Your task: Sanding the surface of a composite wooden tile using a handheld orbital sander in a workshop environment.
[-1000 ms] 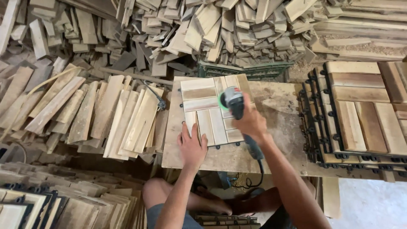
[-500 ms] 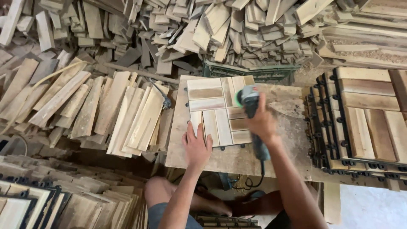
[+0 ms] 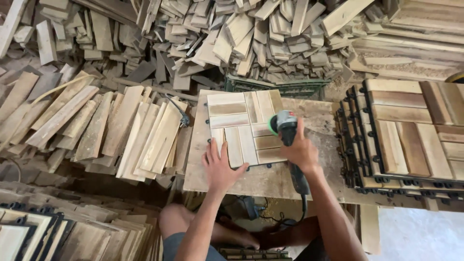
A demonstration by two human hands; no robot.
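Observation:
A square wooden deck tile (image 3: 240, 121) made of short slats lies on a worn plywood board (image 3: 319, 121). My left hand (image 3: 220, 166) presses flat on the tile's near left corner, fingers spread. My right hand (image 3: 302, 150) grips a grey and green angle grinder (image 3: 286, 126), its disc resting on the tile's right edge. The grinder's black cord (image 3: 303, 203) drops below the board toward my legs.
A stack of finished tiles on black plastic grids (image 3: 411, 130) stands to the right. Loose wooden slats (image 3: 121, 130) lie piled to the left, and a large heap of offcuts (image 3: 251, 38) fills the back. More tiles (image 3: 29, 232) sit at the lower left.
The grinder has slid from the tile's upper right part down along the right edge. My left hand stays pressed on the tile. The view has shifted slightly.

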